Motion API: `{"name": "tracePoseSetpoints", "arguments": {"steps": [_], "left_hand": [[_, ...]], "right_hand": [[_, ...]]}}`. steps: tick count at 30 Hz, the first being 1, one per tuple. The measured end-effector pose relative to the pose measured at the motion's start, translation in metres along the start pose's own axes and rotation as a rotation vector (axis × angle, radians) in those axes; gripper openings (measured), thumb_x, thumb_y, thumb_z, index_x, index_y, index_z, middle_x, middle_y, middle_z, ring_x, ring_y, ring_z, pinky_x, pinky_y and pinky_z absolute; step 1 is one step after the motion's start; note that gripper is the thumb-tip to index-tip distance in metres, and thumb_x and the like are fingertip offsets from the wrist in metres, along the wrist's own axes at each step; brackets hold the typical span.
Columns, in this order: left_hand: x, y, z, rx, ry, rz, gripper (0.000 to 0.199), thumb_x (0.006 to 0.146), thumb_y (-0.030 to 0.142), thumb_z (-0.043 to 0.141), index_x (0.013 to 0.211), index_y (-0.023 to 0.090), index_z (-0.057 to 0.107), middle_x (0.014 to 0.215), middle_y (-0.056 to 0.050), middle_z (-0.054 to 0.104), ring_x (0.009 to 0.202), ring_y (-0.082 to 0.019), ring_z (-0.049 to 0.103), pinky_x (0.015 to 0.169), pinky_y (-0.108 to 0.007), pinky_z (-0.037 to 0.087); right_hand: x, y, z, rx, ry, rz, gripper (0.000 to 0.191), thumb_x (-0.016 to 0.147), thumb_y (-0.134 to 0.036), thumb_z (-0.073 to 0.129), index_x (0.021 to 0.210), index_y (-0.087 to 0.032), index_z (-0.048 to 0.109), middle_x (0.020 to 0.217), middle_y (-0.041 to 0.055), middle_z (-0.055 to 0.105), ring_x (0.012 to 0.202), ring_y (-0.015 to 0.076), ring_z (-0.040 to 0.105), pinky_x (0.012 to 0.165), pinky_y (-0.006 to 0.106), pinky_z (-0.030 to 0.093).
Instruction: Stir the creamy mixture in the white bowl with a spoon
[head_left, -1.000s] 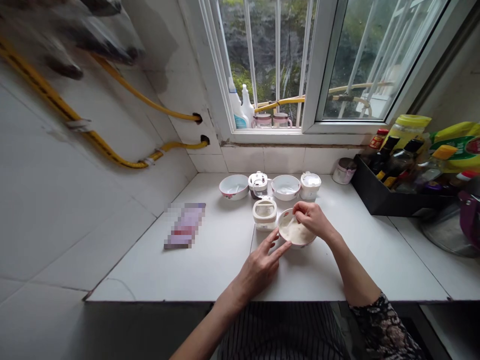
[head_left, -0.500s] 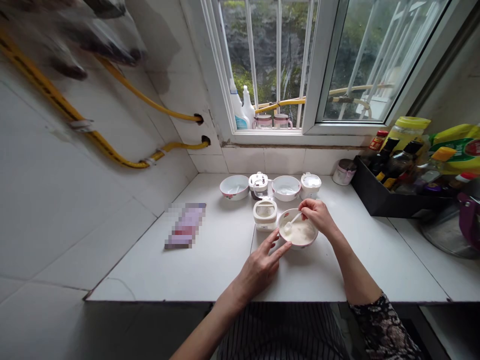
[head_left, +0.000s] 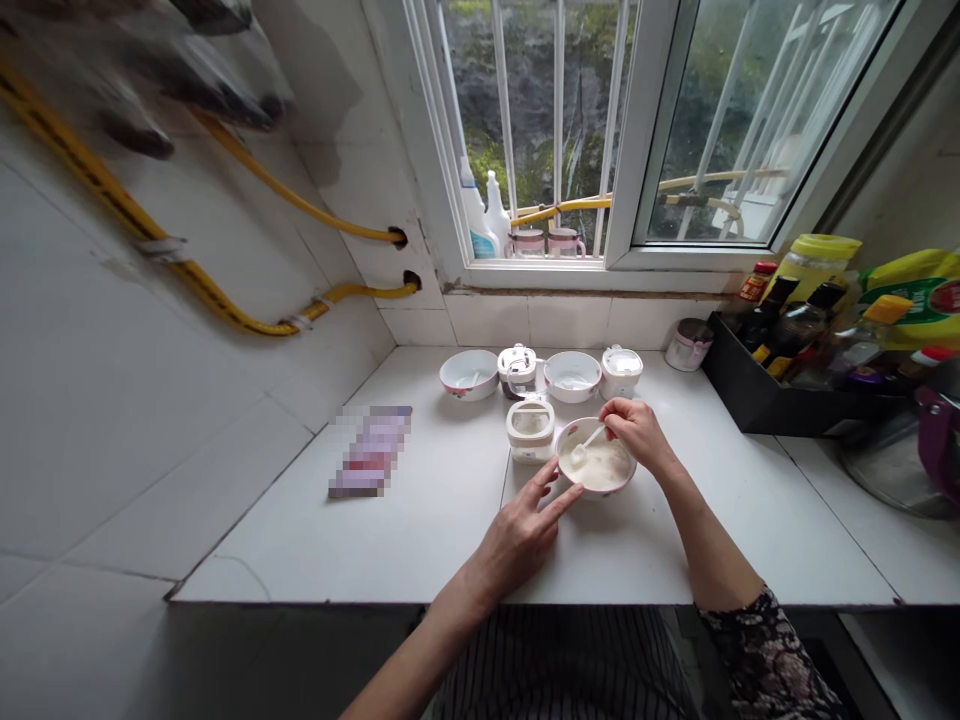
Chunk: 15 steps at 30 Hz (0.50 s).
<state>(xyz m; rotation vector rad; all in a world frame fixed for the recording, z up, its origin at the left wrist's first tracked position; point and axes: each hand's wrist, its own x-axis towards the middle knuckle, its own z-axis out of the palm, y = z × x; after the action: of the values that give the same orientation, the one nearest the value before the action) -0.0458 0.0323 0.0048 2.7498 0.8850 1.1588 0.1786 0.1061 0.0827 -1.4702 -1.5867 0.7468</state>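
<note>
White bowl (head_left: 604,493) with a floral pattern, set on a pale counter (head_left: 420,545) and holding a creamy mixture (head_left: 609,466); take it as the clock's centre. At one o'clock, the right hand (head_left: 634,433) is closed in a pinch on a white spoon (head_left: 595,437), its scoop in the mixture. At seven to eight, the left hand (head_left: 521,535) lies open, fingers spread, two tips at the bowl's rim, grasping nothing. Just beside, toward nine, stands a white canister (head_left: 531,448). Farther out at nine, a lilac packet (head_left: 375,450) is pixelated, its print unreadable. Toward two, a black bin (head_left: 787,405) holds bottles; nearby, a yellow bag (head_left: 919,300) bears a green-and-red emblem, its lettering too blurred to read.
</note>
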Motion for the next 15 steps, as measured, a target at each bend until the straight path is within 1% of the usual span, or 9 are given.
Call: {"name": "tracePoseSetpoints", "arguments": {"steps": [3,6,12,15], "left_hand": [[-0.0003,-0.0005,0.0005,0.000,-0.003,0.000,0.070,0.080,-0.005,0.042,0.144,0.023,0.044,0.158,-0.014,0.028,0.123,-0.024,0.058,0.094,-0.038,0.058],[-0.0002,-0.0004,0.0008,0.001,0.001,-0.003,0.068,0.081,-0.005,0.042,0.143,0.022,0.046,0.158,-0.014,0.028,0.124,-0.024,0.057,0.095,-0.037,0.058],[0.0001,0.0000,0.0012,-0.001,0.006,0.003,0.067,0.081,-0.005,0.041,0.142,0.021,0.047,0.158,-0.015,0.027,0.124,-0.023,0.057,0.096,-0.036,0.057],[0.0000,-0.0002,0.0013,0.001,0.005,0.001,0.067,0.081,-0.005,0.041,0.142,0.022,0.046,0.157,-0.015,0.028,0.123,-0.023,0.058,0.095,-0.037,0.058]], "right_hand": [[-0.0001,0.0006,0.0004,-0.013,0.010,-0.005,0.016,0.063,-0.023,0.046,0.062,-0.021,0.062,0.049,-0.0024,0.059,0.052,0.0142,0.053,0.055,0.025,0.040],[0.0007,0.0011,0.0008,0.021,0.020,0.027,0.016,0.062,-0.022,0.047,0.061,-0.021,0.063,0.048,-0.0026,0.058,0.052,0.0141,0.053,0.056,0.025,0.040],[0.0061,0.0035,-0.0027,0.316,-0.006,0.110,0.013,0.057,-0.023,0.050,0.057,-0.019,0.062,0.044,-0.0020,0.056,0.046,0.0125,0.048,0.051,0.025,0.040],[0.0078,0.0035,-0.0068,0.429,-0.011,0.157,0.012,0.054,-0.022,0.052,0.056,-0.018,0.063,0.043,-0.0012,0.056,0.045,0.0121,0.047,0.051,0.026,0.040]]}}
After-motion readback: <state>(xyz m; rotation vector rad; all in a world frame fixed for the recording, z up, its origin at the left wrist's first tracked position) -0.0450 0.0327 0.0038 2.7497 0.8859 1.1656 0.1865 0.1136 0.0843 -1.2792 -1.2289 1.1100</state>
